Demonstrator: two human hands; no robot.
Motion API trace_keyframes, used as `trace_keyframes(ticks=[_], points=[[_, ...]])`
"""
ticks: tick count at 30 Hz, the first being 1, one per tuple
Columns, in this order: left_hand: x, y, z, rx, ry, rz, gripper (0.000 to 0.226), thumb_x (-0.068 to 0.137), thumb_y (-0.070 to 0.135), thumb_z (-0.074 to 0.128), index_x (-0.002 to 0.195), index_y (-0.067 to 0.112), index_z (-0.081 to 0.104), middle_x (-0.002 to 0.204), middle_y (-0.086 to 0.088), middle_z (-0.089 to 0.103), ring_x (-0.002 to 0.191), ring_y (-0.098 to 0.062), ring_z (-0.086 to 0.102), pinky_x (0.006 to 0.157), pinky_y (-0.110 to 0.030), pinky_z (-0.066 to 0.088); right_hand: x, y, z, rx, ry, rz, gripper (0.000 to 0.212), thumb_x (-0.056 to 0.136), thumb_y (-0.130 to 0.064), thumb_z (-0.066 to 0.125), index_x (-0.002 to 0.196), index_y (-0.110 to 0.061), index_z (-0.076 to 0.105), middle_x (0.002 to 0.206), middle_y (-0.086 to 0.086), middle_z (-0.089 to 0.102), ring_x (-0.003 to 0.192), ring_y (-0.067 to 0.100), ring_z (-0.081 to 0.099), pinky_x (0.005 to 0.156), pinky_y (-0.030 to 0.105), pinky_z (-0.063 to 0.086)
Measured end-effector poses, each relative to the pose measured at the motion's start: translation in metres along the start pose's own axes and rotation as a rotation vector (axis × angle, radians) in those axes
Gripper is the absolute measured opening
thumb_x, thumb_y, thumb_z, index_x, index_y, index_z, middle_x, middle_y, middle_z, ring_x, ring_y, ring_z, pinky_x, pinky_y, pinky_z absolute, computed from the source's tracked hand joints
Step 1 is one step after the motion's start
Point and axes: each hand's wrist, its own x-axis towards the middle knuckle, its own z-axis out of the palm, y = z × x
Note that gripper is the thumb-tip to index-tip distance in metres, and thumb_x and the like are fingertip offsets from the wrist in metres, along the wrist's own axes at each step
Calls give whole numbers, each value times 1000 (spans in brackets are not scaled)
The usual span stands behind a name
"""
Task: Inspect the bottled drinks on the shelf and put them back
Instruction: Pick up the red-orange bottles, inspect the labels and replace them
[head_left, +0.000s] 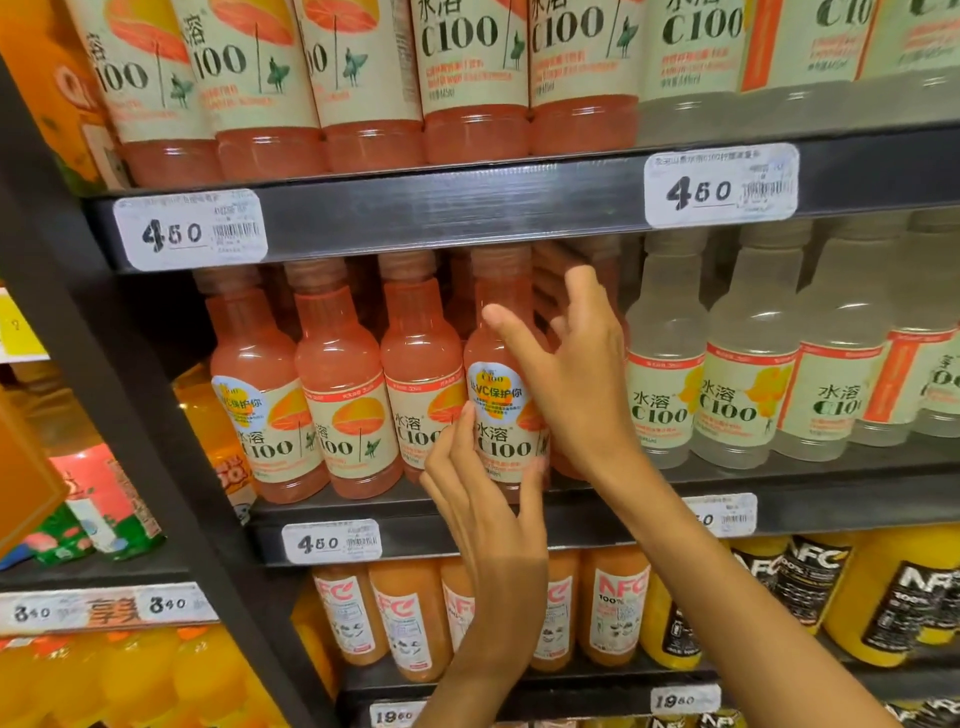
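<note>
While the left hand cups a smooth pink plastic bottle, the right hand hovers, fingers spread.

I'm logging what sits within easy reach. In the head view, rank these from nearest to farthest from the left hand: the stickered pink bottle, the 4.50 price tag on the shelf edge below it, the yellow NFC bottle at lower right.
1. stickered pink bottle: touched by the left hand.
2. 4.50 price tag: just left, below.
3. yellow NFC bottle: far right, lower shelf.
</note>
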Motion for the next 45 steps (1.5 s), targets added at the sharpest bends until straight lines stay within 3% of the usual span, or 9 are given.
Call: trace_keyframes(ticks=[3, 10, 18, 21, 23, 27, 33, 39, 45], points=[[4, -2, 6, 48, 37, 32, 67, 82, 8, 71, 141, 7, 38, 133, -13, 43, 120, -7, 30, 106, -11, 18, -7, 6, -9, -61, 73, -121, 27, 89, -10, 66, 114, -4, 57, 107, 0, 53, 100, 8, 54, 86, 24, 49], [7, -6, 20, 211, 75, 16, 75, 77, 11, 78, 140, 2, 40, 123, -21, 48, 112, -20, 36, 100, -28, 28, -2, 18, -33, -202, 304, -169, 22, 89, -5, 62, 110, 1, 57, 105, 3, 48, 95, 7, 48, 83, 10, 40], [7, -3, 18, 256, -35, -71, 87, 77, 6, 77, 147, 6, 26, 130, -20, 41, 121, -28, 40, 102, -34, 32, 18, 14, -35, -274, -22, 171, 38, 94, -11, 53, 68, -23, 28, 72, -6, 35, 64, 3, 35, 56, 10, 33], [-6, -1, 10, 102, -76, -80, 83, 82, 7, 72, 148, 11, 22, 136, -7, 32, 127, -11, 31, 109, -32, 30, 15, 10, -41, -154, 8, 142, 15, 92, -15, 60, 86, -11, 47, 88, 4, 54, 81, 12, 51, 70, 22, 41], [-16, 2, 3, -44, -130, -10, 77, 83, 14, 70, 146, 15, 25, 134, 1, 31, 124, -4, 34, 107, -24, 33, 8, 6, -48, -48, 16, 103, 27, 89, -19, 67, 107, -5, 53, 105, 5, 62, 98, 16, 58, 82, 26, 48], [-22, 10, -4, -184, -373, 14, 82, 76, 35, 69, 140, 35, 19, 135, 6, 32, 126, -1, 35, 107, -25, 35, 0, -4, -63, 139, 19, 131, 29, 80, -20, 77, 103, -7, 64, 91, -8, 68, 81, -6, 62, 69, 10, 47], [-23, 23, -8, -301, -559, -133, 105, 65, 39, 81, 147, 35, 16, 133, 21, 46, 119, 11, 46, 98, -18, 45, -11, -17, -79, 380, -17, 245, 39, 77, -13, 79, 113, -10, 65, 99, -1, 72, 88, 5, 68, 72, 18, 52], [-26, 33, -28, -384, -405, -113, 68, 65, 28, 81, 125, 34, 50, 102, 26, 67, 94, 3, 65, 74, -12, 51, -16, -22, -89, 540, -55, 368, 51, 75, -15, 79, 121, -7, 58, 105, 7, 70, 92, 15, 69, 72, 24, 54], [-27, 50, -52, -628, -700, -245, 36, 68, 34, 71, 104, 33, 67, 99, 8, 74, 94, -9, 69, 73, -18, 53, -2, -23, -95, 874, -382, 548, 37, 85, -34, 60, 113, -10, 58, 89, 4, 72, 85, 18, 70, 69, 32, 56]])
